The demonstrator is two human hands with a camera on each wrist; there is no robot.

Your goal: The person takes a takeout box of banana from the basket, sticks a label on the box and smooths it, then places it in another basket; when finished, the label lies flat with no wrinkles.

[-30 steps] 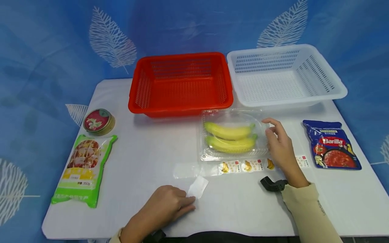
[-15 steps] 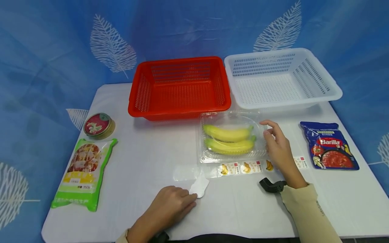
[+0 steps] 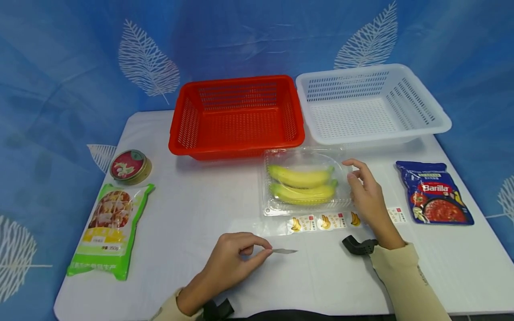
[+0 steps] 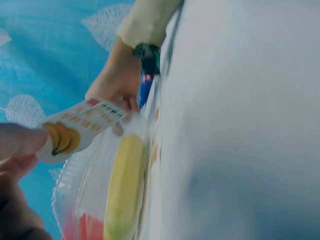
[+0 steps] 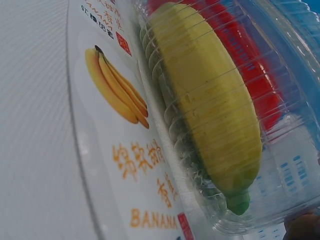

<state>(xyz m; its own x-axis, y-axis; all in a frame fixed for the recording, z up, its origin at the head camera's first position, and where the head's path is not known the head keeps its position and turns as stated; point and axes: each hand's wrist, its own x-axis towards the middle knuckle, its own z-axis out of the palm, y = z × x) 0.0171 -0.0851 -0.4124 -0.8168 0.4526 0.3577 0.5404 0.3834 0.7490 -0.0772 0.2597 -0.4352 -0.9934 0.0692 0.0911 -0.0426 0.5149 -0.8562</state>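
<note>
My left hand (image 3: pixel 234 258) is raised above the front of the table, pinching a banana sticker (image 4: pixel 82 127) between thumb and index finger. Seen almost edge-on from the head, the sticker shows its printed bananas and lettering in the left wrist view. My right hand (image 3: pixel 367 200) holds the right end of a clear plastic box (image 3: pixel 341 156), its index finger and thumb at the edge. Two yellow bananas (image 3: pixel 301 176) lie inside under the transparent lid. Along the box's front runs a strip of banana stickers (image 3: pixel 317 222), partly hidden beneath my right hand.
Behind the box stand a red basket (image 3: pixel 237 151) and a white basket (image 3: pixel 373 136). A round tin (image 3: pixel 130 166) and a green food bag (image 3: pixel 106 227) lie at the left. A blue Barilla pouch (image 3: pixel 435 194) lies at the right.
My left hand has risen from the table and turned, lifting the sticker off the strip's left end and tilting it edge-on. My right hand stays at the box.
</note>
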